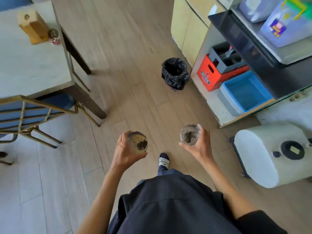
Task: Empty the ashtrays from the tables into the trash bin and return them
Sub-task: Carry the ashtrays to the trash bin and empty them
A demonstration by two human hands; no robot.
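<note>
My left hand (125, 152) grips a round clear glass ashtray (138, 142) with dark ash in its bowl, held level over the wooden floor. My right hand (200, 146) grips a second glass ashtray (190, 135), also with a dark pile of ash inside. Ahead on the floor, beyond both hands, stands a small trash bin (174, 73) lined with a black bag, its mouth open upward. It sits beside the corner of a shelf unit.
A grey table (32, 65) with a wooden holder (33, 27) stands at the left, a blue chair (33, 114) tucked under it. At the right a shelf unit holds a red crate (212, 76) and blue trays (244, 92). A white appliance (271, 154) sits low right.
</note>
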